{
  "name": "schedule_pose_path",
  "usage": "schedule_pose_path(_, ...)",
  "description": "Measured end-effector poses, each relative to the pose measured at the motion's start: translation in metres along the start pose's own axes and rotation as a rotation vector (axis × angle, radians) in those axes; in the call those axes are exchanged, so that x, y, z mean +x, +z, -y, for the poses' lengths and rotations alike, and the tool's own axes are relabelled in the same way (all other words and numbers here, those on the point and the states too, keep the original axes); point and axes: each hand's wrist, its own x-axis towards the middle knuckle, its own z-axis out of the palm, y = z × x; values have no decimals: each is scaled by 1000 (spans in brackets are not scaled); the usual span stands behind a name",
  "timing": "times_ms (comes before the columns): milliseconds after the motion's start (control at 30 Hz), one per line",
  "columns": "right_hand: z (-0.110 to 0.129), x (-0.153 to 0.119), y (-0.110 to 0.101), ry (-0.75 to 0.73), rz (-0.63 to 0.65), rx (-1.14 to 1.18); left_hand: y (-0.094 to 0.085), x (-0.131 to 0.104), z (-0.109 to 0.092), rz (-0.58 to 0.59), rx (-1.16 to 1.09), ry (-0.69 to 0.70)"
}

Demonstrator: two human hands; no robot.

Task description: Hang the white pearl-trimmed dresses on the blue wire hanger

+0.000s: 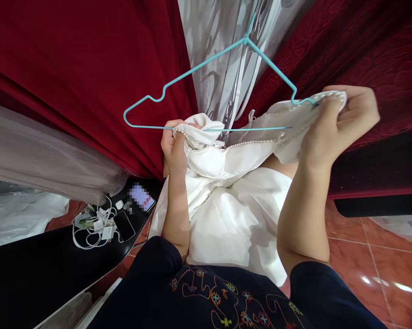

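White dress point(233, 214) spans from left grip point(176, 148) to right grip point(345, 119).

White dress point(231, 217) is pearl-trimmed, top spread wide, skirt in loose folds below. Light-blue hanger point(206, 63) is hook up, slightly tilted, right end at beaded edge, lower bar across top.

Left hand point(175, 147), right hand point(338, 121) apart, both pinching.

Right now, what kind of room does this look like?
Probably a bridal or formalwear shop: a white dress with pearl-like trim in the hands, a light blue hanger, and red curtains beside sheer, veil-like fabric.
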Motion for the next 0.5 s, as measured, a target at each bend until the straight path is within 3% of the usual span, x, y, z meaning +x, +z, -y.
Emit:
schedule_pose_path(133, -34, 6, -13, -4, -191, 13, 1, -2, 5, 16, -26, -5)
schedule_pose_path(233, -42, 0, -30, 160, -169, -123, 1, -4, 7, 3, -12, -9)
schedule_pose_path(300, -36, -6, -43, 332, 34, -281, 1, -4, 7, -3, 2, 0)
schedule_pose_path(367, -22, -13, -55, 456, 359, -394, 1, -5, 6, -6, 8, 8)
schedule_pose_path(433, -3, -20, -60, 439, 653, -376, 2, -6, 6, -2, -5, 9)
schedule_pose_path(500, 19, -25, -57, 314, 800, -248, 4, -6, 8, 2, -17, -1)
